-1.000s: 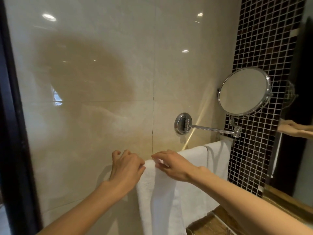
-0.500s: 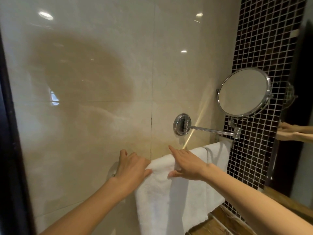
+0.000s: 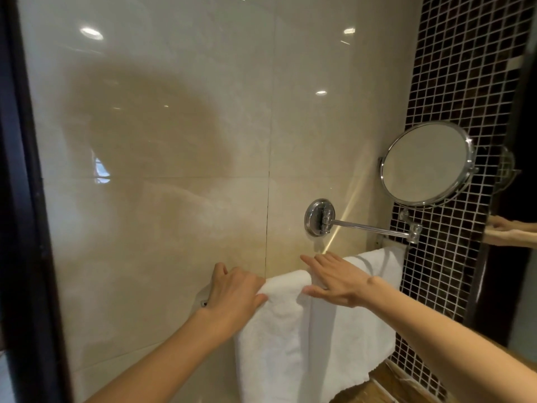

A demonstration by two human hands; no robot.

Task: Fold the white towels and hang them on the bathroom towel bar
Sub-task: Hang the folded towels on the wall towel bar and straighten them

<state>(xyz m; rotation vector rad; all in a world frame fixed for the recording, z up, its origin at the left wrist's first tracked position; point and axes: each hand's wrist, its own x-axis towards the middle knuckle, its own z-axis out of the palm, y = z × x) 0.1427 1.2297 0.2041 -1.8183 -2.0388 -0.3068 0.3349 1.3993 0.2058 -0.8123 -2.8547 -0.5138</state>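
Your left hand (image 3: pixel 235 289) is curled over the top of the nearer white terry towel (image 3: pixel 273 344) at its left edge. The fingers go over the back and the thumb lies on the front, so the hand grips the cloth where it crosses the wall-mounted towel bar (image 3: pixel 389 244). Your right hand (image 3: pixel 337 279) lies flat and open on the crown of the same towel. Its fingers are straight and point toward the glossy beige tiled wall (image 3: pixel 174 141), with the thumb stretched along the front face. The two hands are near each other, with a short hump of towel between them.

That towel hangs doubled over the bar. Its left edge drops straight down from your left thumb, and its lower edge runs out of frame. A second white towel (image 3: pixel 374 274) hangs just beside it on your right, partly behind it, and reaches the bar's right-hand mount. Its lower hem shows above the brown wooden counter (image 3: pixel 374 388). The bar is almost wholly covered, and only its right end shows.

To the left of your left hand, open wall runs as far as the black vertical frame (image 3: pixel 20 199). Above your right hand, a chrome swing arm (image 3: pixel 369 226) juts from its round wall plate, near the bar. It carries a round chrome-rimmed mirror (image 3: pixel 427 164) in front of the dark mosaic tiles (image 3: pixel 453 82).
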